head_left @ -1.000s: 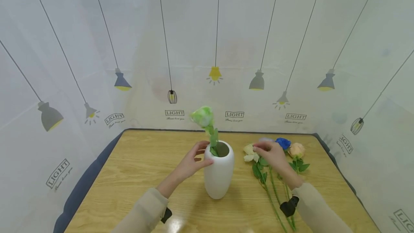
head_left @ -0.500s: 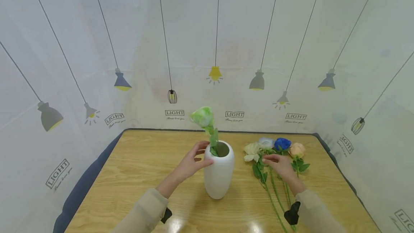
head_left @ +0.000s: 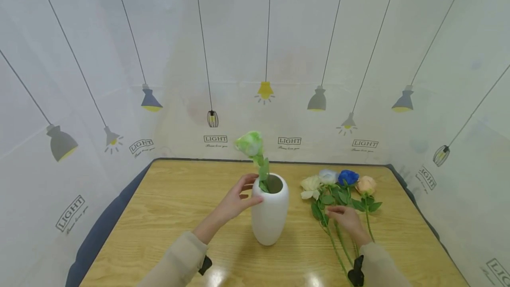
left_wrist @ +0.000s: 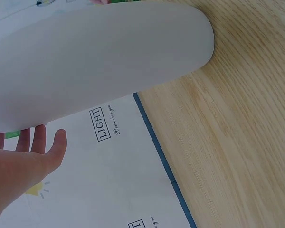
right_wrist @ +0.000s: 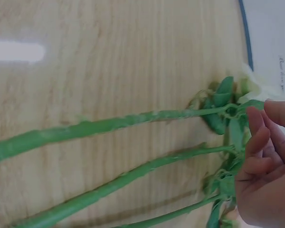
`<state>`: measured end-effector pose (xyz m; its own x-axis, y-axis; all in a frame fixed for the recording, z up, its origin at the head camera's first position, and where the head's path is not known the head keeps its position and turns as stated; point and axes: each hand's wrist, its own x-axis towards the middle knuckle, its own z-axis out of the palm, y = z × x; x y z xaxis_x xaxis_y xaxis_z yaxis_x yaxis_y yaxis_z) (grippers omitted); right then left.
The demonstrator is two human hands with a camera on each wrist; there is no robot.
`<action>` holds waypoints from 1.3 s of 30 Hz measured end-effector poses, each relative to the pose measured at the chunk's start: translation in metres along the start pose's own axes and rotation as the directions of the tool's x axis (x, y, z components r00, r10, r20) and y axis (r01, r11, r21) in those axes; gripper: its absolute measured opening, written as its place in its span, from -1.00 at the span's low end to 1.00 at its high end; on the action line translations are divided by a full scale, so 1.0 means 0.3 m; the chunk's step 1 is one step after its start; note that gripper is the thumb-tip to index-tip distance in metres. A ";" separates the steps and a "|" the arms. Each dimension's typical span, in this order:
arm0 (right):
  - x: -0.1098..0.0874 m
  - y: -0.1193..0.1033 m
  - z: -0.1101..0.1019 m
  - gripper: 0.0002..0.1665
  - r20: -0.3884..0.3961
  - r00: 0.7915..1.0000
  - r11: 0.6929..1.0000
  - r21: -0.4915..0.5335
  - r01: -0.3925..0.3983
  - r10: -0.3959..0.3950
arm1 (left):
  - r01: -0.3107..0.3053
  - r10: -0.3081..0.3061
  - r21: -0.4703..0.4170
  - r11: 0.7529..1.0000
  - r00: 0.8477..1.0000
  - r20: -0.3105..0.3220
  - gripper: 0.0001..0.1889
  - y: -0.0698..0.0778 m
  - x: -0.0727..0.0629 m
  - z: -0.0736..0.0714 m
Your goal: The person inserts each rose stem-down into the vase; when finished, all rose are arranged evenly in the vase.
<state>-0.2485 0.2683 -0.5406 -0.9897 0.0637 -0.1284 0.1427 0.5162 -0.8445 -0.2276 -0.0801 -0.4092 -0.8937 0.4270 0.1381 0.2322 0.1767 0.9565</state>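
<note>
A white vase [head_left: 270, 218] stands upright on the wooden table. My left hand [head_left: 235, 200] holds it near the rim, thumb on the near side and fingers on the far side; the left wrist view shows the fingertips at the wall of the vase [left_wrist: 109, 52]. One green-white rose [head_left: 250, 144] leans left out of the opening, its stem mostly hidden inside. Over the leafy stems of the flowers at the right is my right hand [head_left: 348, 220], fingers loosely bent. In the right wrist view its fingertips overlap the leaves [right_wrist: 235, 128], with nothing seen between them.
Four heads lie side by side: a cream flower [head_left: 310, 185], a pale blue rose [head_left: 328, 176], a blue rose [head_left: 348, 176] and a peach rose [head_left: 365, 185]. Their stems run toward the near edge. Beyond the table [head_left: 187, 176] hangs a pale curtain [head_left: 239, 56] printed with lamps.
My right hand has moved from the cream flower's head down and nearer, along the stems, uncovering the pale blue and blue roses. My left hand and the vase have stayed put.
</note>
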 end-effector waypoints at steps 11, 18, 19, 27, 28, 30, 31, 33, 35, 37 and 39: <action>-0.002 0.074 0.040 -0.68 -0.049 0.998 1.000 0.018 -0.026 0.027 | 0.019 -0.019 0.004 1.000 1.000 0.002 -0.39 0.002 0.002 -0.002; -0.008 0.090 0.058 -0.66 -0.042 0.997 0.997 0.012 -0.071 0.071 | 0.019 -0.019 0.002 1.000 1.000 0.007 -0.38 -0.001 0.003 -0.001; -0.008 0.091 0.060 -0.66 -0.047 0.996 0.997 0.010 -0.070 0.070 | 0.015 -0.015 0.002 1.000 1.000 0.005 -0.38 -0.001 0.003 -0.001; -0.004 0.088 0.068 -0.69 -0.089 0.996 0.994 -0.103 -0.029 0.020 | 0.012 -0.012 0.005 1.000 1.000 0.004 -0.39 0.001 0.003 -0.001; -0.004 0.086 0.069 -0.69 -0.091 0.996 0.993 -0.114 -0.026 0.016 | 0.013 -0.013 0.006 1.000 1.000 0.004 -0.39 0.001 0.003 -0.002; -0.006 0.079 0.073 -0.67 -0.095 0.995 0.991 -0.132 -0.020 0.007 | 0.014 -0.014 0.006 1.000 1.000 0.003 -0.39 0.001 0.003 -0.003; -0.008 0.075 0.075 -0.67 -0.094 0.996 0.990 -0.138 -0.018 0.005 | 0.013 -0.013 0.006 1.000 1.000 0.001 -0.39 0.000 0.003 -0.003; -0.010 0.072 0.081 -0.65 -0.090 0.996 0.988 -0.152 -0.014 0.000 | 0.009 -0.009 0.007 1.000 1.000 0.000 -0.39 0.000 0.002 -0.003; -0.011 0.069 0.087 -0.64 -0.087 0.996 0.986 -0.167 -0.014 -0.001 | 0.007 -0.007 0.008 1.000 1.000 0.001 -0.39 0.001 0.001 -0.003; -0.009 0.071 0.092 -0.64 -0.081 0.997 0.983 -0.186 -0.014 -0.001 | 0.005 -0.005 0.009 1.000 1.000 0.004 -0.39 0.001 0.000 -0.004; -0.006 0.075 0.096 -0.65 -0.077 0.997 0.979 -0.203 -0.009 -0.007 | 0.005 -0.005 0.010 1.000 1.000 0.007 -0.40 0.002 -0.001 -0.003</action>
<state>-0.2431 0.2551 -0.5742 -0.9886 0.1258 -0.0825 0.1464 0.6781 -0.7203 -0.2276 -0.0811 -0.4084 -0.8918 0.4328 0.1317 0.2318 0.1873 0.9546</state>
